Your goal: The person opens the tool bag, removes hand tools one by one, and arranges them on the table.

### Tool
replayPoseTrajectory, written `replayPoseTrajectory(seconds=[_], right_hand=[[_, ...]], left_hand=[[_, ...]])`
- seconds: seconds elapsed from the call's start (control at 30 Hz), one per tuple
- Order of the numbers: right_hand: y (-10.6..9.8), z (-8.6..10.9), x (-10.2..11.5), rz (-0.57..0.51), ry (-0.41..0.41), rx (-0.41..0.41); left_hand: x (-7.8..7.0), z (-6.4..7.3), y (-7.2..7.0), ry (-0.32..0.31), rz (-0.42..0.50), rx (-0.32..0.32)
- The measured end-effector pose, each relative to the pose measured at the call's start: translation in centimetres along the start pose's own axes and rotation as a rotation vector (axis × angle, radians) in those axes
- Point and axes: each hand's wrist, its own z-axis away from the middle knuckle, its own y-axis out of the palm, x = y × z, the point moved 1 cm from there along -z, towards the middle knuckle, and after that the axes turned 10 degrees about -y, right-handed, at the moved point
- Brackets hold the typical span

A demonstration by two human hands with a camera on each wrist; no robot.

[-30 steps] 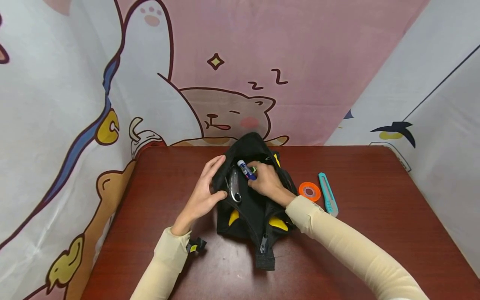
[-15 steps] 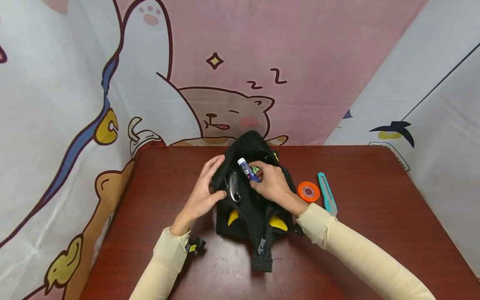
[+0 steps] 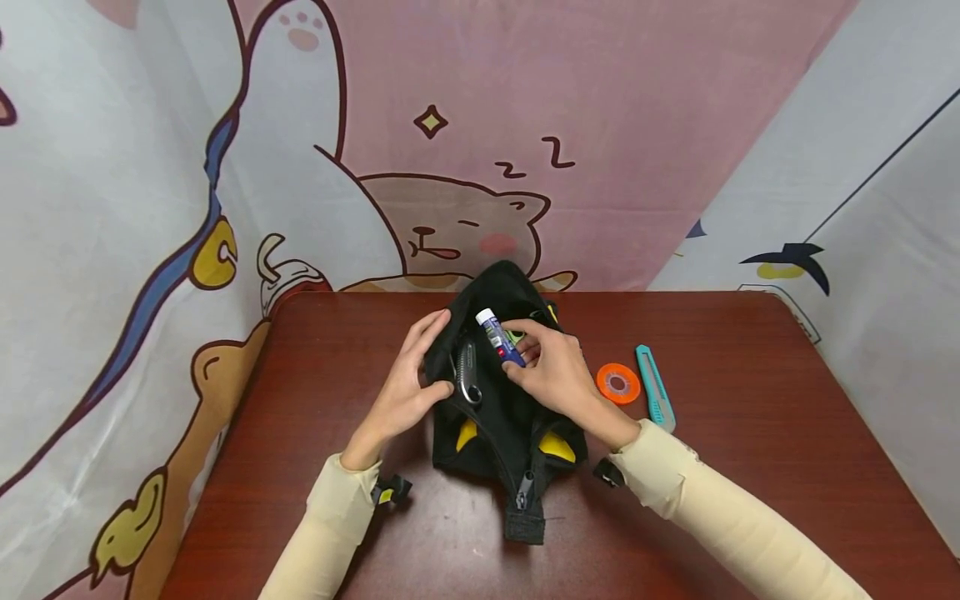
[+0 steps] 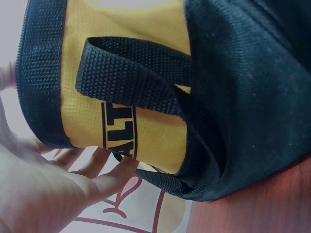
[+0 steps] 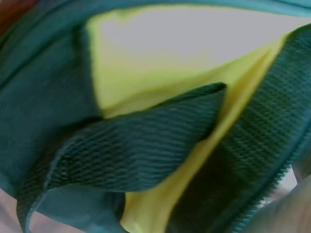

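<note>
A black tool bag (image 3: pixel 517 400) with yellow panels stands on the table, its zipped mouth spread apart. At its left side my left hand (image 3: pixel 401 392) holds the rim; the left wrist view shows the palm (image 4: pixel 53 194) beside the yellow panel (image 4: pixel 160 131) and black strap. Above the bag's opening my right hand (image 3: pixel 558 371) pinches a blue glue stick (image 3: pixel 498 337) with a white cap, tilted. Inside the bag lies a grey metal tool (image 3: pixel 468 371) with a round hole at its end. Something light green (image 3: pixel 515 337) shows behind the right fingers, mostly hidden.
To the right of the bag lie an orange roll of tape (image 3: pixel 618 383) and a teal box cutter (image 3: pixel 656 388). A zip-pull tab (image 3: pixel 524 490) hangs at the bag's front. A patterned cloth (image 3: pixel 637 125) stands behind the table (image 3: pixel 750 433).
My right hand has risen out of the bag's mouth toward the right and nearer, bringing the glue stick slightly up and right. The left hand stays on the rim.
</note>
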Motion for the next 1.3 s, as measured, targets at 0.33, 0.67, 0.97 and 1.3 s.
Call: replayPoseTrajectory(seconds=[0.33,0.67,0.97,1.3], right_hand=[[-2.1,1.1,1.1,-0.109,0.043,-0.097],[-4.5,2.7,1.4,-0.206,0.071,-0.209],[-6.4,4.0,0.7,-0.229,0.087,-0.287],[-8.3,6.4,-1.5,-0.145,0.159,-0.33]], left_hand=[[0.1,0.0,0.0,0.013,-0.015,-0.004],[0.1,0.0,0.0,0.008,-0.021,-0.001],[0.0,0.1,-0.1,0.004,-0.022,-0.005],[0.2,-0.1,-0.2,0.001,-0.022,0.002]])
